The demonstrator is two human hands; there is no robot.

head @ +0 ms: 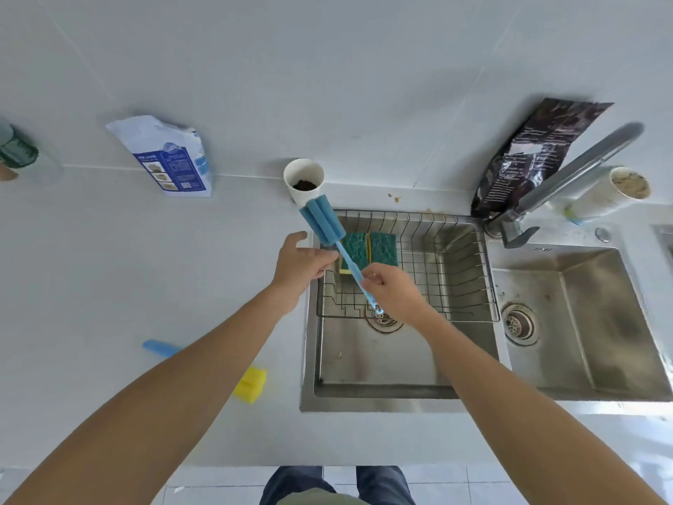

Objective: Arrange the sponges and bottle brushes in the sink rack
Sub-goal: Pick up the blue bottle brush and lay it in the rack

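Brush: a blue bottle brush (325,225) is held tilted above the left end of the rack, foam head up and toward the wall, handle slanting down toward the person.
Right hand: the right hand (395,290) is closed round the lower handle, fingertips pinched on it; the handle's end pokes out below the hand, over the drain.
Left hand: the left hand (302,262) sits just beside the upper handle, under the foam head, fingers curled and thumb spread; whether it truly clamps the handle I cannot tell.
Rack: a wire rack (442,266) spans the far half of the left sink (378,362).
Sponges: two green sponges (369,249) with yellow edges lie side by side, touching, in the rack's left end, partly behind the brush handle.
Counter, left: a yellow sponge (251,385) lies near the sink's edge; a blue handle (159,348) shows beyond the left forearm, the rest hidden.
Back wall: a white cup (304,180) with dark grounds stands just behind the foam head; a blue and white packet (165,156) leans further left.
Right side: a dark bag (528,158) leans behind the tap (568,180), with a second sink (590,322) alongside.
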